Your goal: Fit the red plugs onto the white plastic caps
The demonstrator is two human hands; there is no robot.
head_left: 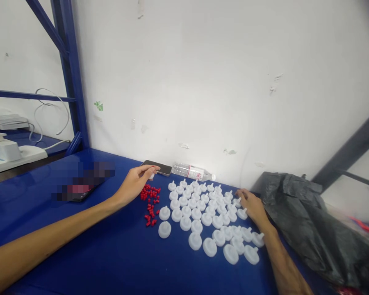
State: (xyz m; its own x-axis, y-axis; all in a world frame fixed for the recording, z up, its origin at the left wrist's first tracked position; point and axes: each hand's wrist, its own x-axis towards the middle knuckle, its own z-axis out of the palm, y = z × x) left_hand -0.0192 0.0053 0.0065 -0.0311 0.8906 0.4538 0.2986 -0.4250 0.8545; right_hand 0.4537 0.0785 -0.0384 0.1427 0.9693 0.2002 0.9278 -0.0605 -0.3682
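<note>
My left hand (138, 180) is closed in a pinch on a small white nozzle cap (152, 176), with a bit of red showing at the fingertips. It hovers over the back of a loose group of small red plugs (150, 194), close to a black phone (163, 169). On the right, my right hand (252, 207) has its fingers bent round a white nozzle cap (237, 202) at the edge of the spread; its thumb is partly hidden. Several more white nozzle caps (196, 214), round with a short spout upward, stand in uneven rows between my hands.
A clear plastic bottle (197, 172) lies along the wall behind the caps. A dark plastic bag (307, 221) is at the right. A blurred dark item (83, 184) lies on the blue table (110, 258) at left. Beyond it are a blue frame post (72, 73) and a white power strip (30, 155).
</note>
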